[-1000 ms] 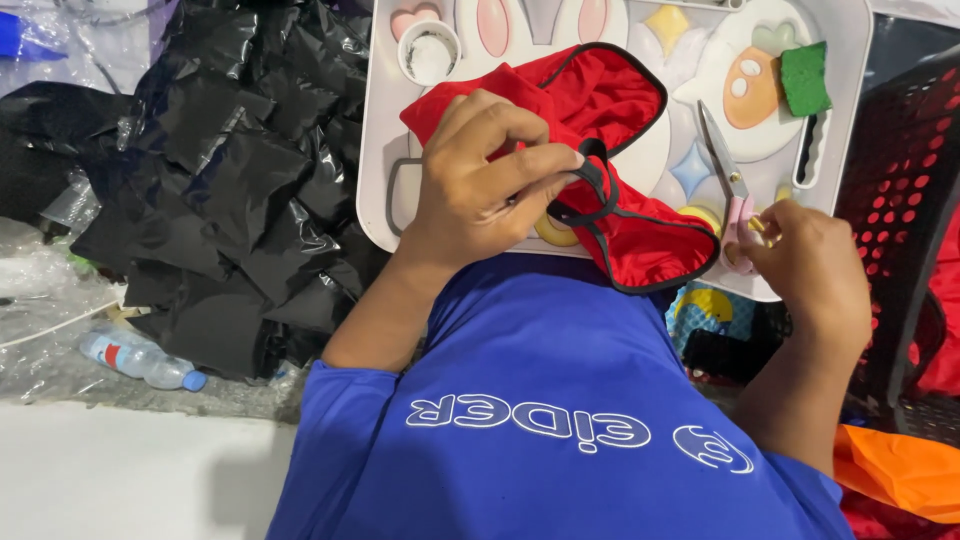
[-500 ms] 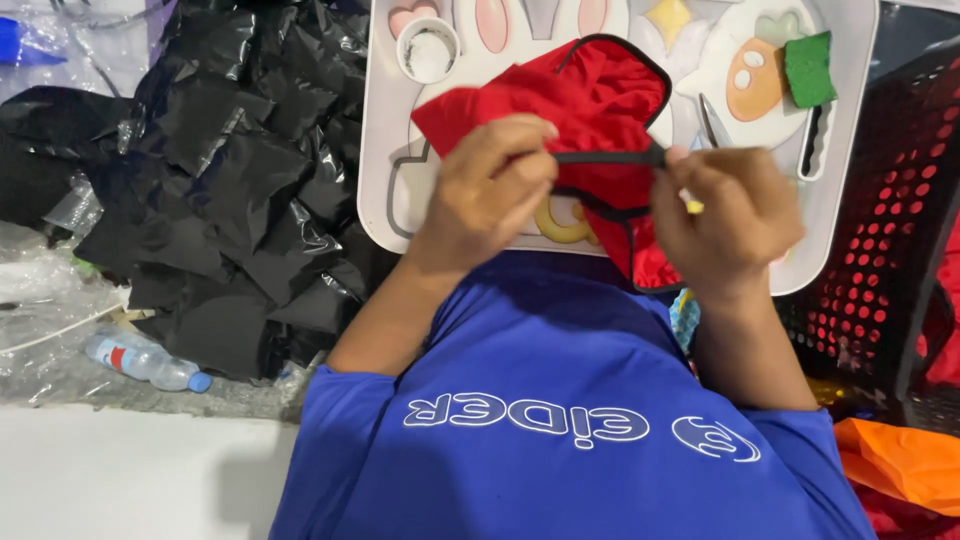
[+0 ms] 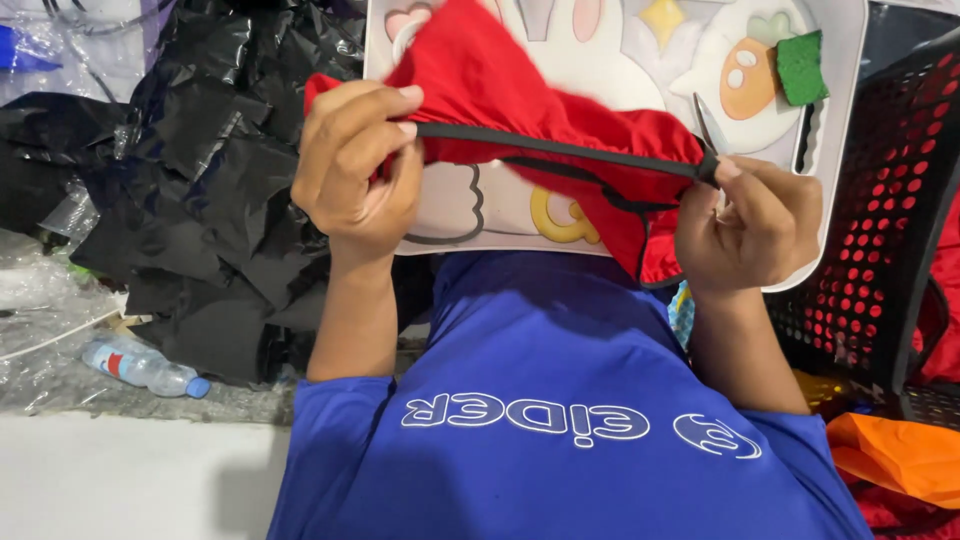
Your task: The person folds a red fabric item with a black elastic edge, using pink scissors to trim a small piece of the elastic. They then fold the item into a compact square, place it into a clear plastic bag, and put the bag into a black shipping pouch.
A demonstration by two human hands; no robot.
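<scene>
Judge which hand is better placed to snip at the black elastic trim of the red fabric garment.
Probably the right hand: it pinches the black elastic trim at its end, and what looks like small scissors shows beside its fingers. The left hand only clamps the far end taut.

A garment (image 3: 520,110) is stretched between two hands, its edge band (image 3: 560,148) running from the left hand (image 3: 355,165) across to the right hand (image 3: 745,225). Behind the grip lies a tray (image 3: 850,120). Left of the left hand sits a heap of bags (image 3: 200,190), a bottle (image 3: 140,367) before it; a perforated basket (image 3: 885,220) stands right of the right hand.
</scene>
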